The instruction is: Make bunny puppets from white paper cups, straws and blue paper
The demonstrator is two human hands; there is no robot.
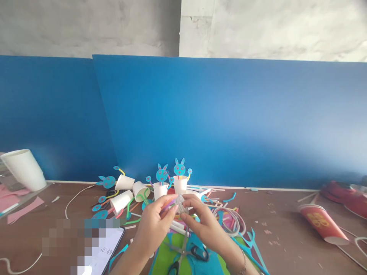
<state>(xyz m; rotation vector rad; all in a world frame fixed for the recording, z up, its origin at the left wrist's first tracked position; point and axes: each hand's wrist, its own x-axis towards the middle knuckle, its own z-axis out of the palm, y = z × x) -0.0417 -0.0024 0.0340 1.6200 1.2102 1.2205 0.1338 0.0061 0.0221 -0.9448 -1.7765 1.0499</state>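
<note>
My left hand (153, 223) and my right hand (203, 221) meet over the middle of the table, both with fingers pinched. Between the fingertips is a roll of clear tape (181, 205), gripped by my right hand. A thin purple straw (168, 205) shows at my left fingers, partly hidden by them. Just beyond stand two white paper cups (180, 185) with blue paper rabbit heads and bent straw arms. Below my hands, open scissors (184, 251) lie on green and blue paper (160, 259).
More cup figures (122, 201) lie on their sides at left, near a phone (110, 248). Loose straws and a coiled white cable (239, 225) are right of my hands. A red paper cup (322, 223) lies far right; stacked white cups (24, 170) lean far left. A blue partition (229, 122) stands behind.
</note>
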